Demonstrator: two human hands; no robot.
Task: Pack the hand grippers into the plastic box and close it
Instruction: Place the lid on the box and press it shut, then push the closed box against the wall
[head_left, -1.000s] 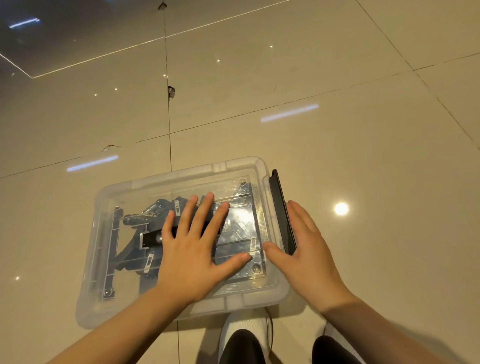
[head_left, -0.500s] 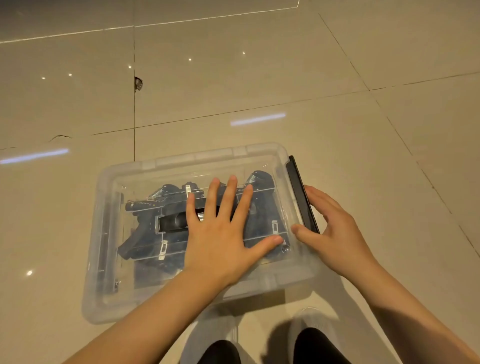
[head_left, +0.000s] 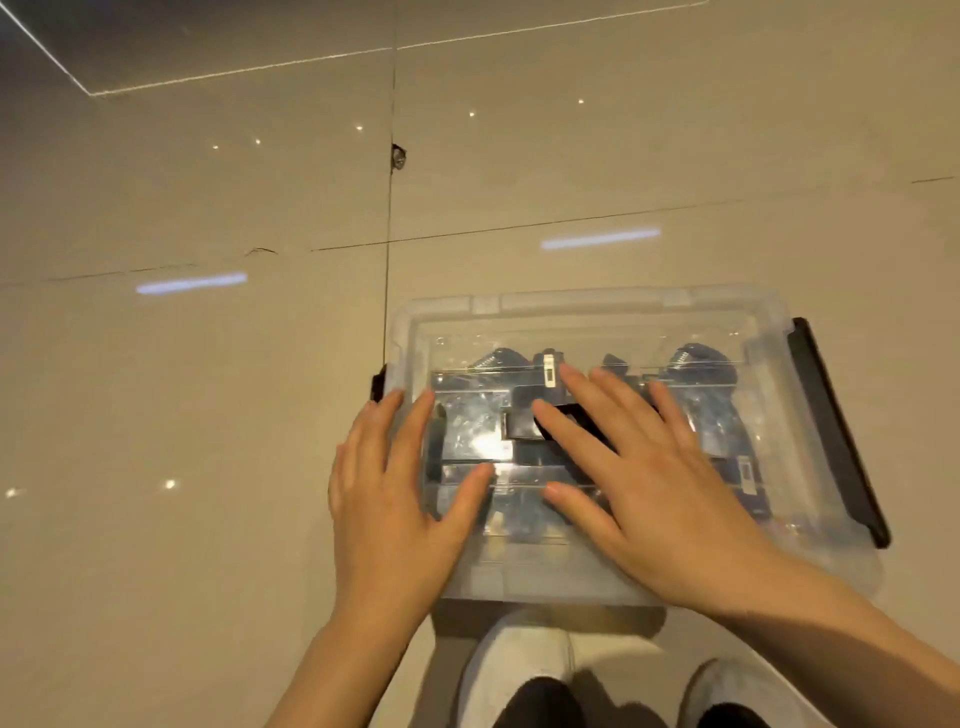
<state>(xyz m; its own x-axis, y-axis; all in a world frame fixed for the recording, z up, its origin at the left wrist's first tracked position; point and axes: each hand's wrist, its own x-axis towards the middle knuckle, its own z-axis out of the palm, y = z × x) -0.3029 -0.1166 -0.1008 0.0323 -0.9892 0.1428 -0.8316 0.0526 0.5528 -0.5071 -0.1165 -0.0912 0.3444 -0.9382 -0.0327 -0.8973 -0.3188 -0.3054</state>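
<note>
The hand grippers (head_left: 524, 415) lie inside the clear plastic box (head_left: 597, 306) on the tiled floor (head_left: 182, 415), seen through its lid (head_left: 727, 415). My left hand (head_left: 395, 499) lies flat over the box's left edge beside the black left latch (head_left: 378, 383), fingers spread, gripping nothing. My right hand (head_left: 644, 478) presses flat on the lid, fingers splayed and empty, with the black right latch (head_left: 836, 431) angled outward at the far side.

1. The floor (head_left: 208, 415) under me is glossy beige tile with dark grout lines and reflected ceiling lights.
2. The clear plastic box (head_left: 587, 304) sits directly on it, lid on.
3. My white shoes (head_left: 519, 654) stand on it just beside the box's near edge.
</note>
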